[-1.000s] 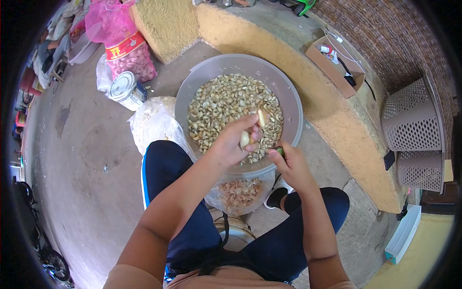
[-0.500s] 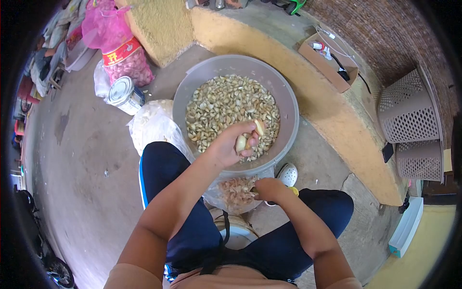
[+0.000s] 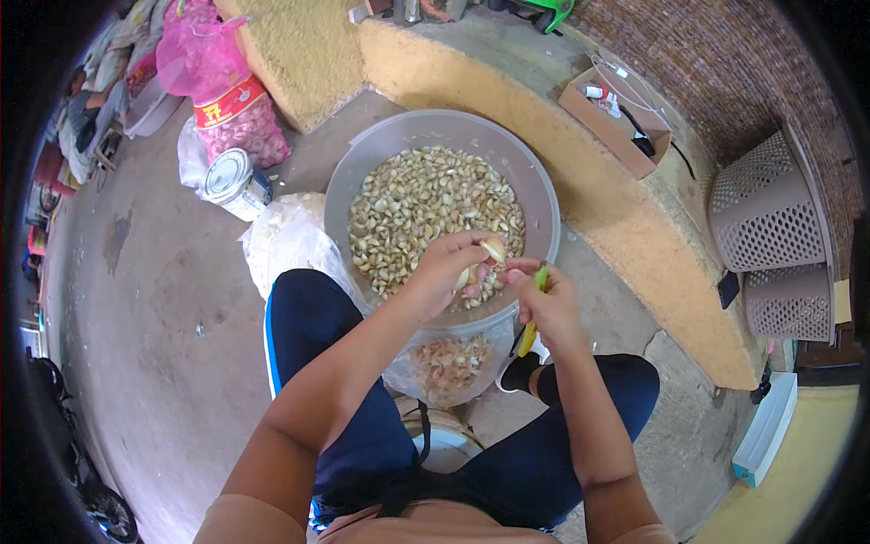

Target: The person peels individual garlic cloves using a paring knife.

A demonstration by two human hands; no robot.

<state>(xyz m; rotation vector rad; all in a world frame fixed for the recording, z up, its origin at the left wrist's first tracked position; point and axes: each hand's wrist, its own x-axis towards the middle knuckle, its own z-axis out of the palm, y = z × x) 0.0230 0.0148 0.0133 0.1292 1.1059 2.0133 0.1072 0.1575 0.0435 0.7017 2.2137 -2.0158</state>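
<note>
My left hand (image 3: pixel 446 270) is closed around several garlic cloves (image 3: pixel 493 247), held over the near side of a large grey tub (image 3: pixel 546 195). A pale clove sticks out between thumb and forefinger. Unpeeled garlic cloves (image 3: pixel 435 204) fill the tub's bottom. My right hand (image 3: pixel 555 306) grips what looks like a small knife (image 3: pixel 529 337) with a yellow-green handle; I cannot make out its blade. The right fingertips are right beside the cloves in my left hand. Below both hands, between my knees, lies a clear plastic bag (image 3: pixel 453 363) of papery brown skins.
A white plastic bag (image 3: pixel 294 238) leans at the tub's left, near a lidded paint can (image 3: pixel 234 181). Behind them stands a pink mesh sack (image 3: pixel 240 127) of garlic. A low yellow ledge (image 3: pixel 625 240) curves along the right, carrying a cardboard box (image 3: pixel 616 127). Perforated baskets (image 3: pixel 770 218) stand farther right.
My right hand has risen from the bag of skins to the cloves in my left hand, bringing the knife along. My left hand stays over the tub.
</note>
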